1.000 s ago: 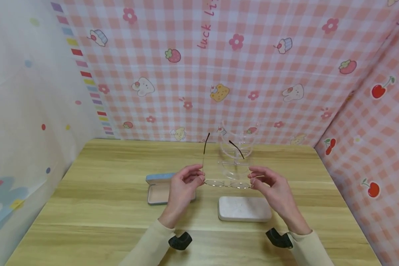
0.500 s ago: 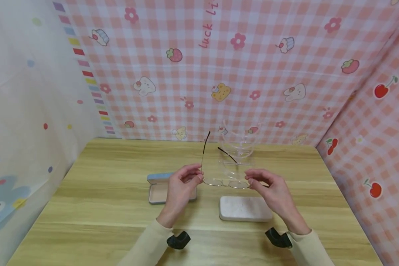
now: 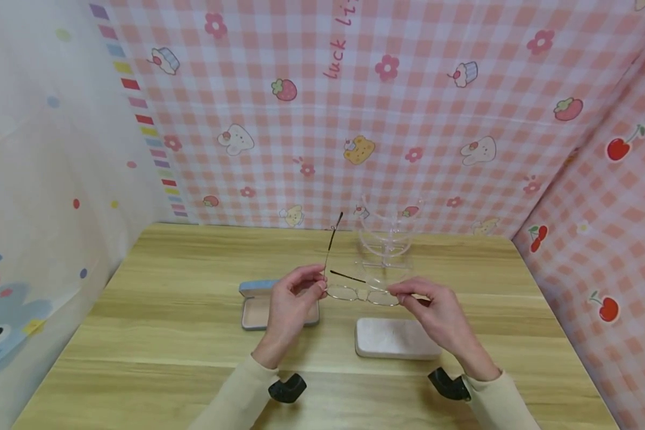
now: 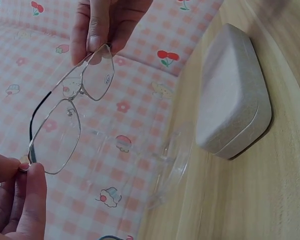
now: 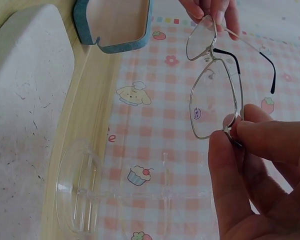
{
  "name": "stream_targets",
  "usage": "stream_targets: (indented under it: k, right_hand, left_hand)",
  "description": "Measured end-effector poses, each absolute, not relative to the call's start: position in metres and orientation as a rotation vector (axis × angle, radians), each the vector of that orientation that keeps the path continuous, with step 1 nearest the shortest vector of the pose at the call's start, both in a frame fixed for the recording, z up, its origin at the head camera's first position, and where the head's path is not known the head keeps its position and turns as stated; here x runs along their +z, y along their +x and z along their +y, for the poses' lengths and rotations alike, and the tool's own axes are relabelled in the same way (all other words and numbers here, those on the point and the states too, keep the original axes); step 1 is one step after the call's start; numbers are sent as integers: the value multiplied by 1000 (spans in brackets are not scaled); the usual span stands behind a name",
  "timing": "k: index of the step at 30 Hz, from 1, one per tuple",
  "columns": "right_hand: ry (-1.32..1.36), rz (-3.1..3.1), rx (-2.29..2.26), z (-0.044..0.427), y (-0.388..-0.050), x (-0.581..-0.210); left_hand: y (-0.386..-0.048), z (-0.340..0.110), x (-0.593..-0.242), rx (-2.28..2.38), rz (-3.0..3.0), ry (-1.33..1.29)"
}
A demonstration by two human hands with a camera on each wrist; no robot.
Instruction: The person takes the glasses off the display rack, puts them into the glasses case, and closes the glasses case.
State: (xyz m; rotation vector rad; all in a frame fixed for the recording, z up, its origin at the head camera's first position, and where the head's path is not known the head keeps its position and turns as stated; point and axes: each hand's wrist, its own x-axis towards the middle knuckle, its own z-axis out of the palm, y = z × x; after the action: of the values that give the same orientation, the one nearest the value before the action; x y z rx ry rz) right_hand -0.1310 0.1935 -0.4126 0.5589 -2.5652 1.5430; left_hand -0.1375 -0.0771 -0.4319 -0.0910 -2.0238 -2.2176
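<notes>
Above the table, a pair of eyeglasses [image 3: 343, 292] with a thin gold metal frame is held between both hands. My left hand [image 3: 291, 307] pinches the frame at its left hinge; the left temple stands out, its dark tip pointing up and away. At the other hinge, my right hand [image 3: 435, 307] pinches between thumb and fingers. The right temple [image 3: 348, 276] lies folded inward behind the lenses, its dark tip toward the left. Both lenses [image 5: 212, 100] are clear, and one bears a small printed mark in the right wrist view.
A closed whitish glasses case [image 3: 398, 338] lies in front of the right hand. Partly behind the left hand, a blue glasses case [image 3: 255, 286] stands open. A clear plastic display stand [image 3: 388, 245] is at the table's back, before a checked pink cloth.
The right temple has swung inward, from pointing away to lying almost along the lenses. My right hand has shifted slightly left; the left hand keeps its grip.
</notes>
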Motion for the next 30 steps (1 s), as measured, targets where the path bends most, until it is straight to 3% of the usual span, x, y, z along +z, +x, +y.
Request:
stream_targets:
  k: [30]
  right_hand:
    - [710, -2584, 1317, 188, -137, -413]
  left_hand:
    - [-133, -87, -430, -2058, -2122, -162]
